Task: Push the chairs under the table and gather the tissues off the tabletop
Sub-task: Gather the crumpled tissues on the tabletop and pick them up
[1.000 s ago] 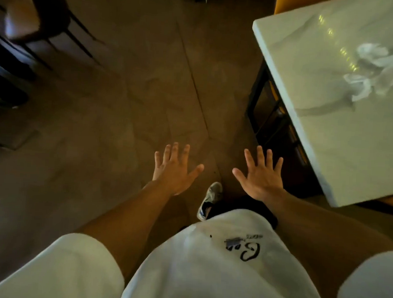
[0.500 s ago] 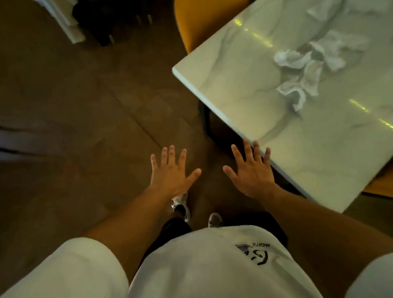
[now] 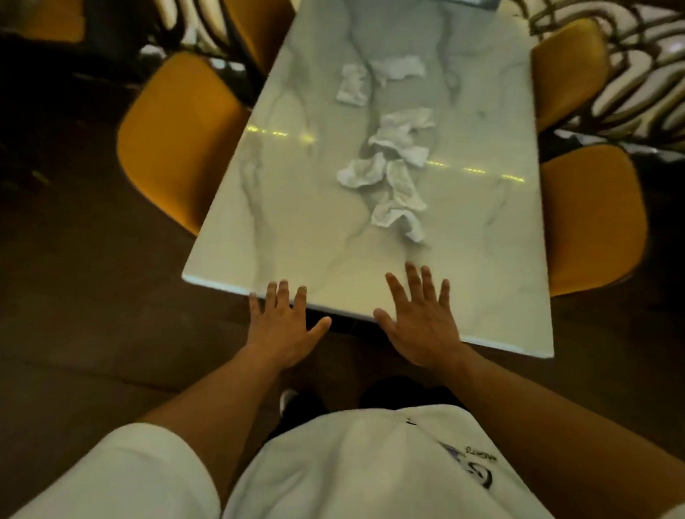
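— While the person stands at the near short end of the worktop (image 3: 491, 267), what lies on it?

— Crumpled white tissues (image 3: 393, 170) lie in a loose row along the middle of the marble top, well apart from both hands. Two more tissue pieces (image 3: 354, 83) lie farther away, toward the far end. I see no container on the top; a grey thing at the far edge is cut off and I cannot tell what it is.

— And the hands?

— The left hand (image 3: 281, 327) has straight, spread fingers and holds nothing; its fingertips are over the near edge of the worktop. The right hand (image 3: 425, 323) is also flat and spread, empty, with its fingers over the top. If they touch the surface, I cannot tell.

— Where are the chairs?

— Yellow chairs stand on both long sides. The near left chair (image 3: 172, 139) sticks out from the table, its seat partly under the edge. The near right chair (image 3: 593, 221) is just beside the right edge. A far right chair (image 3: 565, 64) and a far left chair (image 3: 258, 13) show behind them.
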Demonstrator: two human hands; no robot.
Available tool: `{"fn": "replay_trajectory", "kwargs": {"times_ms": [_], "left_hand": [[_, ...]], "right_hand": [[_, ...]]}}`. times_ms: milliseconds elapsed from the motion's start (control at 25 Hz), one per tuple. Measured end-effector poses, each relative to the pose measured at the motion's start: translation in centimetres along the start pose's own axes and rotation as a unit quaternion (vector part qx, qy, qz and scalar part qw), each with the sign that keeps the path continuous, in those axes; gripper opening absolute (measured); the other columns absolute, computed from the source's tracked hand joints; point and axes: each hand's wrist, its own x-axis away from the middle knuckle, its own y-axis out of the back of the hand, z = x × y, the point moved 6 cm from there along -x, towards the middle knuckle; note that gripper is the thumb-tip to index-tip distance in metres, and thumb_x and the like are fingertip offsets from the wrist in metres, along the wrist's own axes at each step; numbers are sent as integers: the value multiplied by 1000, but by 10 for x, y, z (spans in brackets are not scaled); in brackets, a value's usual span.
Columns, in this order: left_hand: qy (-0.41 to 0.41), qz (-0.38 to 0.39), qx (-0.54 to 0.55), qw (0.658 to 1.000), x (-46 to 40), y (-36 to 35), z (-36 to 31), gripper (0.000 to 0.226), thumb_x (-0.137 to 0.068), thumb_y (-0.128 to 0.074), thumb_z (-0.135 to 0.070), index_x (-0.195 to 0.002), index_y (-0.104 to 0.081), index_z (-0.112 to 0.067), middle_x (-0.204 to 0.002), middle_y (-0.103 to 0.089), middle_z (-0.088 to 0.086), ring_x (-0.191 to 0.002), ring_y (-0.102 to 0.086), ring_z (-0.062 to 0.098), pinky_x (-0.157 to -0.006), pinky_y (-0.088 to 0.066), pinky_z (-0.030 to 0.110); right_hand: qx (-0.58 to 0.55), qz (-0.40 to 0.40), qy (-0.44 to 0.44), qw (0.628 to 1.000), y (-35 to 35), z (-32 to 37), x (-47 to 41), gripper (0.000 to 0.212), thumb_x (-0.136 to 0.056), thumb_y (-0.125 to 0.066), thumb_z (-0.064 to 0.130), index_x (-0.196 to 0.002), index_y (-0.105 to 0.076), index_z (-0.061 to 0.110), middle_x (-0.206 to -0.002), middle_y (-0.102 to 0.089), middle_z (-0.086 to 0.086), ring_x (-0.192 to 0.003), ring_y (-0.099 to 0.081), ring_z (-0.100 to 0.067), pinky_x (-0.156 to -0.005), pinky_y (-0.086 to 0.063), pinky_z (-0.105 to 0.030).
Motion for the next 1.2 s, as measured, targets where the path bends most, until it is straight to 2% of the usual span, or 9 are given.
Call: {"fn": "replay_trajectory", "kwargs": {"times_ms": [160, 320, 520, 680, 800, 920, 1000, 1080, 1200], "left_hand": [[-55, 28, -36, 997, -37, 6, -4, 92, -89, -16, -82, -160, -7, -23, -169, -4, 15, -154, 3, 34, -120, 3, 62], [-109, 54, -69, 990, -67, 5, -22, 91, -92, -21, -78, -160, -5, -21, -168, -2, 17, -154, 5, 36, -120, 6, 62], [-128, 61, -87, 986, -95, 26, -44, 92, -91, -25, -78, -160, -7, -21, -168, -4, 16, -154, 3, 36, -118, 7, 60], [-89, 39, -94, 991, -143, 79, -36, 92, -91, -27, -78, -160, -6, -21, -168, -3, 16, -154, 3, 35, -120, 3, 60], [-71, 6, -96, 993, -180, 116, -35, 88, -92, -32, -74, -159, -12, -21, -167, -9, 17, -153, -3, 36, -121, -4, 60], [-77, -2, -97, 992, -205, 129, -50, 87, -92, -37, -72, -159, -13, -21, -167, -12, 17, -153, -6, 36, -121, -10, 58], [-85, -7, -97, 992, -219, 136, -62, 90, -91, -41, -71, -158, -13, -19, -166, -14, 17, -152, -10, 37, -121, -16, 56], [-106, -10, -103, 989, -237, 144, -74, 86, -93, -48, -65, -158, -15, -19, -163, -19, 18, -149, -17, 37, -119, -22, 54], [-165, -9, -120, 979, -268, 151, -94, 71, -96, -55, -38, -157, -21, -23, -162, -21, 16, -147, -20, 36, -118, -23, 50]], "right_hand": [[-15, 25, -26, 999, -9, 13, 4, 71, -102, -26, 60, -161, -9, 25, -169, 11, -11, -154, 13, -31, -122, 11, -56], [-44, 65, -111, 991, -24, -20, 1, 70, -103, -31, 54, -161, -11, 21, -169, 6, -15, -155, 5, -35, -123, 3, -55], [-69, 68, -143, 985, -24, -46, -40, 72, -103, -34, 54, -161, -7, 20, -169, 7, -15, -154, 5, -36, -123, -2, -56], [-91, 43, -128, 987, -3, -52, -105, 72, -104, -32, 55, -161, -7, 19, -169, 3, -15, -154, -1, -36, -124, -7, -54], [-98, -5, -110, 989, 22, -58, -146, 70, -101, -42, 53, -157, -21, 16, -165, -14, -20, -148, -21, -39, -119, -24, -51], [-95, -32, -91, 991, 40, -66, -178, 65, -98, -52, 51, -153, -32, 21, -155, -32, -19, -130, -44, -36, -103, -43, -45], [-97, -4, -93, 991, 41, -69, -195, 62, -98, -52, 51, -152, -32, 27, -150, -34, -16, -123, -47, -33, -95, -48, -43], [-116, 51, -89, 988, 32, -68, -209, 60, -100, -52, 48, -153, -31, 30, -152, -29, -15, -122, -47, -32, -95, -49, -44], [-143, 126, -99, 977, 21, -64, -218, 53, -101, -52, 36, -150, -37, 26, -154, -27, -14, -124, -47, -33, -97, -48, -45]]}}
